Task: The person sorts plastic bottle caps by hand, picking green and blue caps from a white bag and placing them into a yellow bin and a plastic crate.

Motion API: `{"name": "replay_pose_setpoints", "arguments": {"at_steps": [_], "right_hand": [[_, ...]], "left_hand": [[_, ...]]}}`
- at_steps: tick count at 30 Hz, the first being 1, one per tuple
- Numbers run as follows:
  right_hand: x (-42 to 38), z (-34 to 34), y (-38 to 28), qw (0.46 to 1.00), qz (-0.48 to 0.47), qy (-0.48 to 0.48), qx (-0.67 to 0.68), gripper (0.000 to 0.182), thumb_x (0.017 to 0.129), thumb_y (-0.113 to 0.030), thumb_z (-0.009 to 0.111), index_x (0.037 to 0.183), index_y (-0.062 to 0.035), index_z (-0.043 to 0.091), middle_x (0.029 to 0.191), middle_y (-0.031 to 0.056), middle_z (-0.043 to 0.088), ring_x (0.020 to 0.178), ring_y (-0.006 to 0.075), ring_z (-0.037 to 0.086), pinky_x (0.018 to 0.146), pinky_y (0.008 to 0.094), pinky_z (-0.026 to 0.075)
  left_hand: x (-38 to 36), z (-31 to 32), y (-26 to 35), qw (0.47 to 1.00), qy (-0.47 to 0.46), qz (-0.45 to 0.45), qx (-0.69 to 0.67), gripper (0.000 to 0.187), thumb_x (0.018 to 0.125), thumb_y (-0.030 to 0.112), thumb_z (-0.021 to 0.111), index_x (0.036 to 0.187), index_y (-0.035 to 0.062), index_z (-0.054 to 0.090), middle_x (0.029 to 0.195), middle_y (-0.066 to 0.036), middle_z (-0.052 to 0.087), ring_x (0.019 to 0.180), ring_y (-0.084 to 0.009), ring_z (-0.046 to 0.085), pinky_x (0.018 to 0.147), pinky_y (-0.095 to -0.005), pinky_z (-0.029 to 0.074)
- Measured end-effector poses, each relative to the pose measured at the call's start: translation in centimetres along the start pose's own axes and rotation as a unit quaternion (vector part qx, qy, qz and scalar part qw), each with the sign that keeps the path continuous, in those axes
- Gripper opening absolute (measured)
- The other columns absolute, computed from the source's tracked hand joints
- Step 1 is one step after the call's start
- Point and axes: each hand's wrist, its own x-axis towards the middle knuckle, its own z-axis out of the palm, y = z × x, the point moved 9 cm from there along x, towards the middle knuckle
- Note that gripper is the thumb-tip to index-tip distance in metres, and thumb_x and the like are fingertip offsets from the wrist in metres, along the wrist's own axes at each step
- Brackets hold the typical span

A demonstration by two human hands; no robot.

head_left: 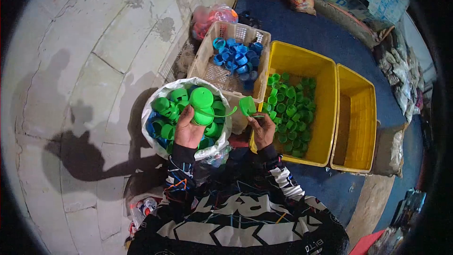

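My left hand point(188, 130) is closed around a round green plastic cap point(201, 98) with a thin strap sticking out to the right. It is over an open white sack point(228, 125) full of green caps, with some blue pieces among them. My right hand point(263, 130) pinches a smaller green plastic cap point(247, 106) by its lower edge, beside the near-left side of a yellow bin point(325, 127). Many small green caps point(293, 113) lie loose inside that bin.
Behind the sack stands a whitish plastic crate point(204, 68) with blue caps point(238, 59) inside. A second yellow bin point(353, 113) adjoins the first on the right. A tiled wall point(71, 89) closes the left side. Filled bags point(398, 75) lie at the right.
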Motion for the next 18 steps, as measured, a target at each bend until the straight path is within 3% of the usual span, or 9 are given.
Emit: {"name": "replay_pose_setpoints", "arguments": {"at_steps": [5,10,12,15,18], "right_hand": [[-1.1,-3.6,-0.9,0.998,-0.042,0.040,0.006,0.014,0.086,0.000,0.065,0.098,0.0029,0.060,0.088,0.0047,0.064,0.079,0.0102,0.059,0.072,0.0244,0.048],[-2.2,-7.2,-2.6,0.988,-0.070,0.075,-0.113,0.018,0.090,0.000,0.059,0.108,0.0030,0.060,0.089,0.0060,0.065,0.081,0.0097,0.060,0.072,0.0241,0.048],[-2.9,-8.4,-3.1,0.984,-0.056,0.084,-0.146,0.019,0.092,-0.002,0.058,0.110,0.0036,0.059,0.091,0.0058,0.067,0.083,0.0091,0.060,0.074,0.0239,0.047],[-3.3,-10.3,-1.8,0.992,-0.048,0.114,-0.013,0.019,0.092,-0.003,0.058,0.110,0.0035,0.059,0.091,0.0055,0.067,0.082,0.0087,0.059,0.072,0.0231,0.047],[-3.6,-11.8,-1.6,0.988,-0.075,0.131,-0.024,0.019,0.092,-0.003,0.058,0.111,0.0033,0.059,0.090,0.0043,0.066,0.079,0.0077,0.058,0.069,0.0217,0.046]], "left_hand": [[0.7,0.6,-3.7,0.996,0.039,-0.061,-0.054,0.037,0.091,0.019,0.060,0.125,0.0059,0.054,0.127,-0.010,0.057,0.119,-0.0258,0.052,0.103,-0.0436,0.039],[1.7,2.2,-7.8,0.993,0.022,-0.110,-0.040,0.034,0.092,0.019,0.058,0.123,0.0061,0.055,0.125,-0.011,0.058,0.116,-0.0263,0.054,0.102,-0.0438,0.040],[2.0,3.0,-9.3,0.990,0.005,-0.140,-0.037,0.023,0.091,0.016,0.061,0.113,0.0099,0.060,0.117,-0.007,0.062,0.112,-0.0228,0.057,0.098,-0.0422,0.043],[2.4,3.0,-11.4,0.987,0.011,-0.156,-0.023,0.021,0.092,0.016,0.060,0.112,0.0105,0.060,0.115,-0.006,0.062,0.110,-0.0221,0.058,0.095,-0.0424,0.046],[2.7,2.7,-13.6,0.984,0.005,-0.180,0.009,0.030,0.093,0.021,0.058,0.119,0.0075,0.056,0.119,-0.008,0.060,0.110,-0.0219,0.057,0.095,-0.0413,0.045]]}}
